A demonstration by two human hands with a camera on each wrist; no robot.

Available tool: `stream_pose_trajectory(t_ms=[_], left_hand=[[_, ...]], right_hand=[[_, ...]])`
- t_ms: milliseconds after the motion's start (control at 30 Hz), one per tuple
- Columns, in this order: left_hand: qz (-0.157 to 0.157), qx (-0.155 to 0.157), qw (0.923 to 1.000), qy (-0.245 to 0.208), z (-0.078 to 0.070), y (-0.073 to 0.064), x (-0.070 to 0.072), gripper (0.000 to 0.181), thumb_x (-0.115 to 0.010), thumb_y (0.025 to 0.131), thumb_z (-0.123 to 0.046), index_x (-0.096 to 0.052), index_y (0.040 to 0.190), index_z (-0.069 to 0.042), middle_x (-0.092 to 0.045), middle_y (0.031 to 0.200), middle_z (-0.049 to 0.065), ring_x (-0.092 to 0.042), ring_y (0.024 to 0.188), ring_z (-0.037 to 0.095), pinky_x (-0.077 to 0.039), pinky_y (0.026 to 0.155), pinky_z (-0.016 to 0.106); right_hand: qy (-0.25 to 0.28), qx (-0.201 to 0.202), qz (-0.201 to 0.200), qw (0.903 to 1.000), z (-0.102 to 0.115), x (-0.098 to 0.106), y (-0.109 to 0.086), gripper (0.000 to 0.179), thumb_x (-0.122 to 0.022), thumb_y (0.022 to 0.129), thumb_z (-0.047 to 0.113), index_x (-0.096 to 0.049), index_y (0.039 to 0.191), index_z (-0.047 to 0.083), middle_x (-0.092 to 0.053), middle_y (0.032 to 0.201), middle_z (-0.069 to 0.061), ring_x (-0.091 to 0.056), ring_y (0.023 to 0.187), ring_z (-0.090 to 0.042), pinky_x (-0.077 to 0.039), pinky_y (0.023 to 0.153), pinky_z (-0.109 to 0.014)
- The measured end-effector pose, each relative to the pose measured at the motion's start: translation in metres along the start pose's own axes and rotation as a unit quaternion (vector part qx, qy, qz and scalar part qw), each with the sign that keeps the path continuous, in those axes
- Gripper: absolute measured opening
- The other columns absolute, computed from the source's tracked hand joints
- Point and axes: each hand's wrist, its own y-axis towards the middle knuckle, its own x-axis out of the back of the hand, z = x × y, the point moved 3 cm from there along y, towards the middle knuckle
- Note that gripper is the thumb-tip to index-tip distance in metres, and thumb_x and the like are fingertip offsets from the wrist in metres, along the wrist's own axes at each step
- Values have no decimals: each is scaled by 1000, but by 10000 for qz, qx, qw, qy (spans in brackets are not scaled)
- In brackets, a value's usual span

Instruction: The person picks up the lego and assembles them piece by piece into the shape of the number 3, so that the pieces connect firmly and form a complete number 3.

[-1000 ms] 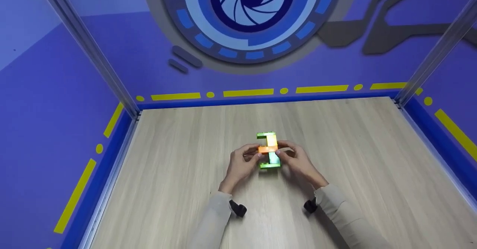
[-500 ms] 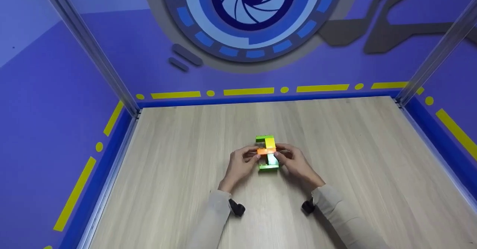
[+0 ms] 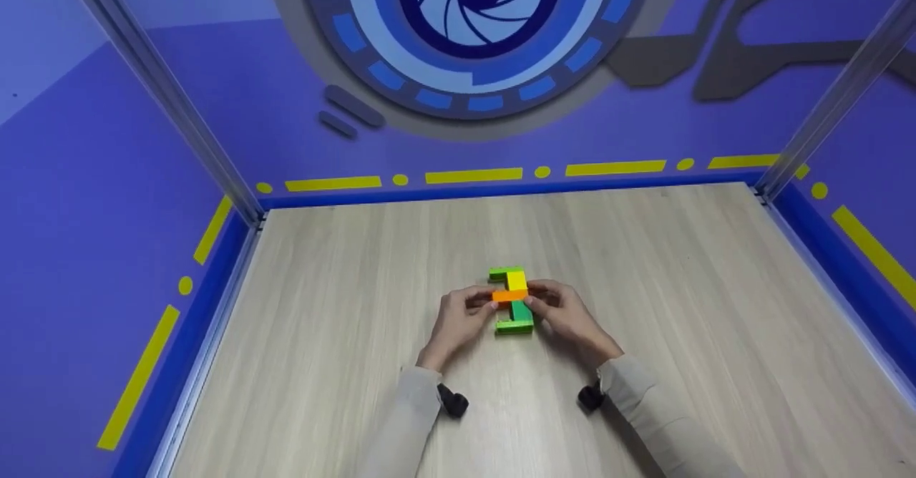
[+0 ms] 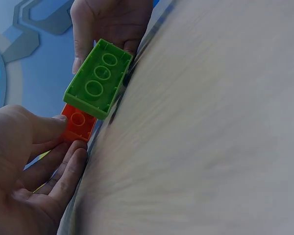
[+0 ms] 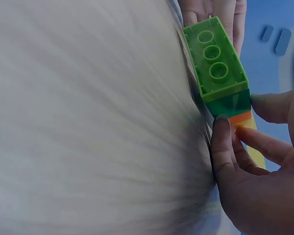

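Note:
Both hands hold one joined stack of toy building bricks near the middle of the table. Its orange brick (image 3: pixel 509 296) sticks out to the left, and my left hand (image 3: pixel 461 322) pinches that end between thumb and fingers. At the right side, my right hand (image 3: pixel 569 315) grips the stack around the orange brick and the dark green brick (image 3: pixel 522 311). A yellow brick (image 3: pixel 516 281) joins the orange one on the far side. Light green bricks cap both ends; the near light green brick (image 4: pixel 99 78) shows its hollow underside with round tubes in both wrist views.
A wood-grain table (image 3: pixel 343 270) lies under the hands. Purple-blue printed panels with yellow dashes (image 3: pixel 474 175) wall it at the back and sides, with metal posts (image 3: pixel 164 99) at the corners. A black wrist camera (image 3: pixel 452 401) sits at each cuff.
The brick stack and both hands have come slightly toward the person. The bright glare on the bricks has gone. Both hands keep the same hold.

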Motion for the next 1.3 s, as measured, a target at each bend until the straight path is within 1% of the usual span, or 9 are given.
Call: stream_pose_trajectory(t_ms=[200,367,567,667,800,900,1133,1200,1300], left_hand=[[3,105,9999,84,-1,0,1,33,-73,103,-12,-73,135,-5,-76,129,8,-74,113,19,-62,97,28],[11,86,9999,148,0,0,2,33,-73,103,-13,-73,135,-4,-76,128,8,-74,113,19,-62,97,28],[7,62,9997,247,0,0,3,34,-73,103,-13,-73,135,-4,-76,128,10,-74,112,19,-62,96,28],[6,81,9996,287,-1,-1,3,34,-73,103,-13,-73,136,-4,-76,128,10,-74,112,19,-62,95,27],[13,127,9995,277,-2,-2,3,34,-73,103,-12,-73,135,-4,-76,128,10,-74,112,19,-62,96,27],[25,163,9994,290,-2,-2,3,33,-73,103,-12,-73,135,-4,-76,128,10,-74,112,19,-62,96,27],[48,177,9991,372,-1,-1,3,32,-73,102,-10,-74,133,-3,-77,126,11,-74,112,21,-63,95,28],[52,190,9991,369,-1,0,3,32,-73,102,-10,-74,133,-3,-77,126,11,-74,112,21,-63,95,28],[83,262,9989,379,-1,-1,3,32,-73,102,-11,-74,134,-4,-76,128,11,-74,113,21,-62,96,28]], right_hand=[[3,-65,-11,10000,0,-2,1,41,-67,106,11,-62,145,-1,-70,135,-17,-66,119,-27,-53,104,-38],[-75,-191,6,9998,-1,-2,1,42,-66,107,12,-62,147,1,-70,137,-16,-65,123,-28,-52,109,-44],[-86,-189,57,9998,-1,-2,0,42,-65,107,12,-61,148,2,-68,139,-16,-63,126,-29,-49,114,-49],[-137,-149,47,9998,-1,-2,0,42,-65,107,13,-61,147,1,-69,138,-16,-64,123,-27,-51,111,-45],[-270,-14,-3,9996,-3,-3,0,40,-66,107,11,-63,145,-2,-70,134,-18,-64,116,-25,-54,100,-33],[-265,47,-34,9996,-4,-3,1,39,-66,106,9,-64,143,-3,-70,132,-19,-64,111,-25,-52,93,-27],[-239,25,45,9997,-4,-2,1,41,-66,106,10,-62,145,-1,-70,131,-17,-62,106,-22,-50,86,-24],[-245,-6,80,9997,-3,-2,0,41,-66,106,10,-62,146,-1,-70,133,-16,-62,107,-23,-53,89,-27],[-229,-26,198,9995,-2,0,-1,42,-65,107,11,-60,148,-1,-69,138,-17,-65,117,-25,-56,102,-37]])
